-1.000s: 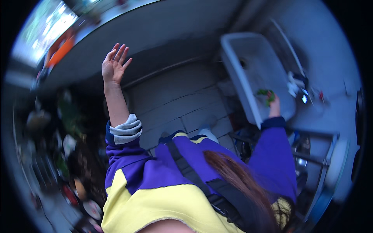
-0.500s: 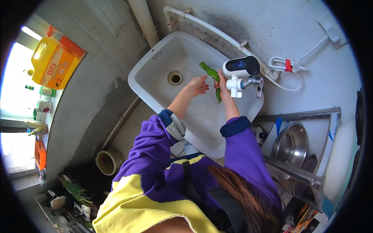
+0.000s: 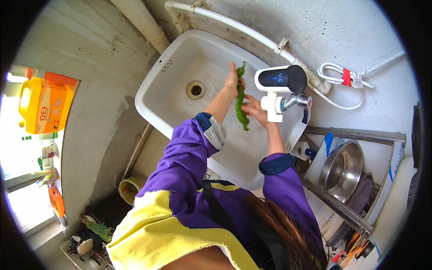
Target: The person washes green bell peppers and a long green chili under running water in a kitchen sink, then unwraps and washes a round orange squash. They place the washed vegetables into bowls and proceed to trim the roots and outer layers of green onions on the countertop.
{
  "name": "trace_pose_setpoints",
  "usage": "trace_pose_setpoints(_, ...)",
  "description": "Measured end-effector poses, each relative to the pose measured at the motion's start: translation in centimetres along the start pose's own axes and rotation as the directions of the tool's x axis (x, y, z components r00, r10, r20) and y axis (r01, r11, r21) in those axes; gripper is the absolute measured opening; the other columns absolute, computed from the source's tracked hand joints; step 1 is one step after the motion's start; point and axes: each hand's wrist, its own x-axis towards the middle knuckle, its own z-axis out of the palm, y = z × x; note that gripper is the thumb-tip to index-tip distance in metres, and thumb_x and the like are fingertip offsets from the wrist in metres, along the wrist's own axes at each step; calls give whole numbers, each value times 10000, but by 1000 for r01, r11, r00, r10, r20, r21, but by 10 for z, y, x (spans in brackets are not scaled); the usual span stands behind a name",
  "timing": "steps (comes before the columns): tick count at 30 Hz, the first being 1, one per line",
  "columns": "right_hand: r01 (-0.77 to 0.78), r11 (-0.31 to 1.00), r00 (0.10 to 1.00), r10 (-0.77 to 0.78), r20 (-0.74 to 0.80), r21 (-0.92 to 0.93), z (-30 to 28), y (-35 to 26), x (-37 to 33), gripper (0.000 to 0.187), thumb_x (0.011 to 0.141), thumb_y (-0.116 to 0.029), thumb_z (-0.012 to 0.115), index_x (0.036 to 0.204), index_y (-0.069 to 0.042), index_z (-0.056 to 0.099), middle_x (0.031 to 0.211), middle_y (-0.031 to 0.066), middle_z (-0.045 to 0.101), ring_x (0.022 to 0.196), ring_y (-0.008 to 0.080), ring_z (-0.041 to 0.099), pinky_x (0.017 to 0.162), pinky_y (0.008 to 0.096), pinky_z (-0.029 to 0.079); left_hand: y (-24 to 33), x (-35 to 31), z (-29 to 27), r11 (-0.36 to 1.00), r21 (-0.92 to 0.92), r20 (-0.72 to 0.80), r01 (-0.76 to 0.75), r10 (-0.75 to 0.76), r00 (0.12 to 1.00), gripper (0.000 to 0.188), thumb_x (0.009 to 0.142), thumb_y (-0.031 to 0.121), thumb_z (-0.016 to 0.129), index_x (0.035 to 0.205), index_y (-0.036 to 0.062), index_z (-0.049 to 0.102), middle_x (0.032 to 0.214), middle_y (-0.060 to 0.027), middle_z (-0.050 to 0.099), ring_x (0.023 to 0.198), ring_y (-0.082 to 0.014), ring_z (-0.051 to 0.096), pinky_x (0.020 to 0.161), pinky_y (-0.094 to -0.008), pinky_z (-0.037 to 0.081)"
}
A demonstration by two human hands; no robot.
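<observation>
Green pepper [image 3: 240,102]: over the white sink [image 3: 173,81], between both hands; long and curved, stem end away from the person; whether a second overlaps it, I cannot tell.
Drain hole [image 3: 196,90]: uncovered, left of the hands.
Left hand [image 3: 231,81]: grip narrow, holding the pepper's upper part, fingertips showing past its right side.
Pepper's body: probably light, firm-skinned, slippery if wet, apt to snap if bent; best held near the stem or around the middle.
Right hand [image 3: 256,109]: fingertips against the lower half; how tightly, I cannot tell.
Tap [image 3: 272,107]: white, just beside the right hand.
</observation>
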Motion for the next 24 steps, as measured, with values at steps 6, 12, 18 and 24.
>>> trace_pose_setpoints(6,-25,971,934,108,-341,240,16,-1,18,374,872,-415,415,821,-46,453,536,27,438,414,99,373,394,221,294,-14,3,19,918,216,129,-333,311,942,248,851,240,509,964,21,490,816,-78,557,688,-163,541,574,-327,464)
trace_pose_setpoints(12,16,979,943,52,-328,202,19,-7,20,376,894,-375,366,745,-46,469,482,8,403,368,95,349,352,229,274,-9,-7,24,901,282,342,-329,226,912,287,843,238,523,999,1,484,842,-70,547,727,-152,525,637,-276,448)
trace_pose_setpoints(18,189,976,903,-129,-411,110,23,-11,32,233,882,-257,433,780,-59,500,546,0,441,398,85,384,345,222,298,-8,-6,28,838,409,65,-361,368,928,355,817,344,552,936,16,485,750,-55,525,649,-141,480,586,-276,412)
trace_pose_setpoints(24,11,963,857,130,-499,271,11,-18,29,240,878,-252,437,747,-61,499,566,13,464,415,70,381,342,204,270,-30,-11,34,729,277,265,-625,568,780,289,756,96,622,980,34,451,727,-53,509,584,-119,478,525,-258,405)
